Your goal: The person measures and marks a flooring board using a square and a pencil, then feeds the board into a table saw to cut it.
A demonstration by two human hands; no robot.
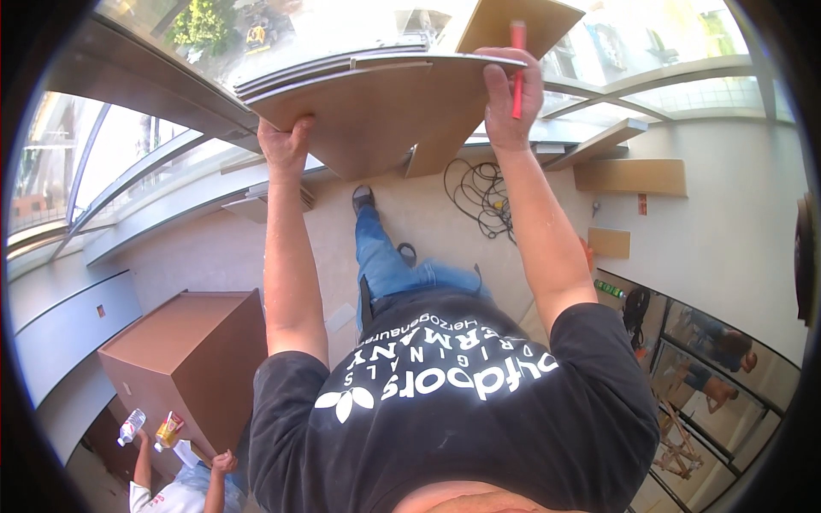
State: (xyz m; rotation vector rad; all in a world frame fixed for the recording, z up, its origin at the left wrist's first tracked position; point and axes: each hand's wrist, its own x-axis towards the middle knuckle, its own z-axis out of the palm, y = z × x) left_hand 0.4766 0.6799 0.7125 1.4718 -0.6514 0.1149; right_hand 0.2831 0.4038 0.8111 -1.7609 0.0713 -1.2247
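Note:
Both arms reach forward at about the level of the windows, holding a stack of thin brown boards (368, 107) with pale edges. My left hand (286, 147) is closed on the left end of the boards, its thumb on the brown face. At the right end, my right hand (513, 103) grips the boards, and a red pencil-like stick (517, 81) is also held in it, pointing up. Behind the boards, another brown panel (505, 26) rises on the right. The fingers behind the boards are hidden.
A coiled black cable (479, 201) lies on the floor ahead. To the left stands a brown cabinet (184, 359); near it a person (188, 487) holds a bottle (132, 425). Loose boards (631, 177) are at right, near a mirrored panel (714, 376). Windows (667, 51) line the front.

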